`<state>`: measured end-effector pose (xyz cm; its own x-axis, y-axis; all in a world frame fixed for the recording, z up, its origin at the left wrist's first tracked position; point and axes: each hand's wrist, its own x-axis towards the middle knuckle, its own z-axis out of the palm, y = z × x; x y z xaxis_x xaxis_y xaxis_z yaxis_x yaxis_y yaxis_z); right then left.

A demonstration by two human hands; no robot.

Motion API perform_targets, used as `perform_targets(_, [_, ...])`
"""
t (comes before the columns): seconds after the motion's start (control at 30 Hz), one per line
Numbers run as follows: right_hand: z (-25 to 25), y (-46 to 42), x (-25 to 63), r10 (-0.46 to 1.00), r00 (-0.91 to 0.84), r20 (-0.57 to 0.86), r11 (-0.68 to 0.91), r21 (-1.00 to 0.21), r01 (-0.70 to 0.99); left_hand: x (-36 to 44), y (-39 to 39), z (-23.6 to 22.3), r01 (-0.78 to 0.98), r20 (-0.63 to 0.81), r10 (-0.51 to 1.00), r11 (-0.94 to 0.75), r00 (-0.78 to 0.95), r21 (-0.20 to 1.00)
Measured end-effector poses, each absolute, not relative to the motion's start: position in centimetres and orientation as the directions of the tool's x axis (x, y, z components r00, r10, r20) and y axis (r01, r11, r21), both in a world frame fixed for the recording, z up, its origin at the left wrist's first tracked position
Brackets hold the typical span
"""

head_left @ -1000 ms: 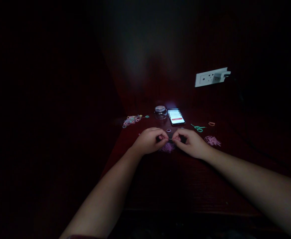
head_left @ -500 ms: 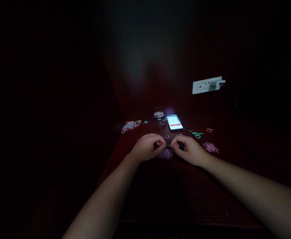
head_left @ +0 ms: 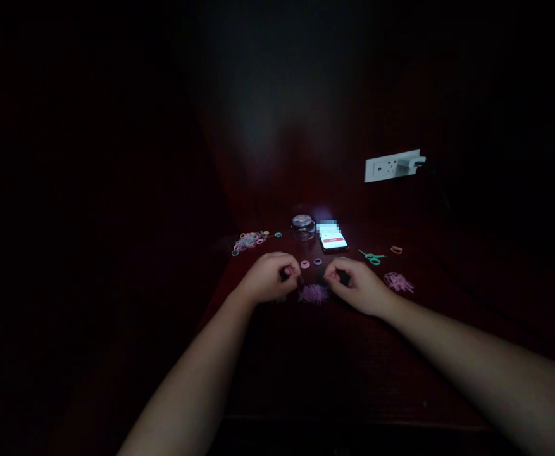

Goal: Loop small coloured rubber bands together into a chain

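Observation:
My left hand (head_left: 273, 277) is closed in a pinch just left of a small heap of purple bands (head_left: 313, 294). Whatever its fingertips hold is too small and dark to make out. On the heap's other side, my right hand (head_left: 355, 282) also pinches, thumb against forefinger; its content, if any, cannot be told. A gap lies between the two hands. Behind them sit a pink ring-shaped band (head_left: 305, 264) and a purple ring-shaped band (head_left: 318, 261). A second bunch of pinkish-purple bands (head_left: 399, 282) lies right of my right hand.
A multicoloured pile of bands (head_left: 249, 241) lies at the back left. Near the wall stand a clear lidded jar (head_left: 303, 226) and a lit phone (head_left: 333, 237). Green scissors (head_left: 373, 257) and an orange band (head_left: 396, 250) are at right. A wall socket (head_left: 393, 166) holds a plug.
My hands have come apart, the left moving left. The thin strand stretched between their fingertips no longer shows there. The pink ring-shaped band behind my left hand has come into view.

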<state>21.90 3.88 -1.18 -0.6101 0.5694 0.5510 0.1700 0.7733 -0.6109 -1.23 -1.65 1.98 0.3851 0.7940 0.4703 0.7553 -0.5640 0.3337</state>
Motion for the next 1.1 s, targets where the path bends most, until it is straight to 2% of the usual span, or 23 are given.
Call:
perform_targets(0.27, [-1.6,4.3,22.0,0.567,-0.613,0.550,0.769,-0.621,0.153,-7.0,-1.7,1.7,0.802,0.109,0.945,-0.320,0.308,0.505])
perform_targets(0.47, [-1.5,4.2,22.0,0.569,-0.604,0.558,0.771,-0.617,0.157,-6.7,-1.7,1.7,0.799,0.006,0.949,-0.268,0.315,0.538])
perform_targets(0.6, [-1.5,4.2,22.0,0.567,-0.605,0.558,0.772,-0.617,0.155,-6.5,-1.8,1.7,0.802,0.004,0.950,-0.267,0.313,0.535])
perform_targets(0.7, [-1.5,4.2,22.0,0.567,-0.606,0.558,0.774,-0.613,0.160,-7.0,-1.7,1.6,0.800,0.077,0.954,-0.285,0.289,0.528])
perform_targets(0.83, [-1.4,4.2,22.1,0.565,-0.612,0.553,0.780,-0.600,0.177,-8.4,-0.9,0.6,0.845,0.188,0.980,-0.156,0.066,0.512])
perform_targets(0.9, [-1.3,4.2,22.1,0.562,-0.614,0.554,0.783,-0.595,0.180,-9.1,-0.5,0.0,0.857,0.172,0.985,-0.077,-0.014,0.509])
perform_targets(1.0, [-1.3,4.1,22.1,0.557,-0.617,0.556,0.785,-0.595,0.172,-9.7,-0.2,-0.8,0.860,0.126,0.992,-0.061,-0.004,0.507])
perform_targets(1.1, [-1.2,4.0,22.0,0.555,-0.612,0.563,0.787,-0.595,0.167,-10.0,-0.1,-1.2,0.875,0.139,0.990,-0.063,-0.006,0.481])
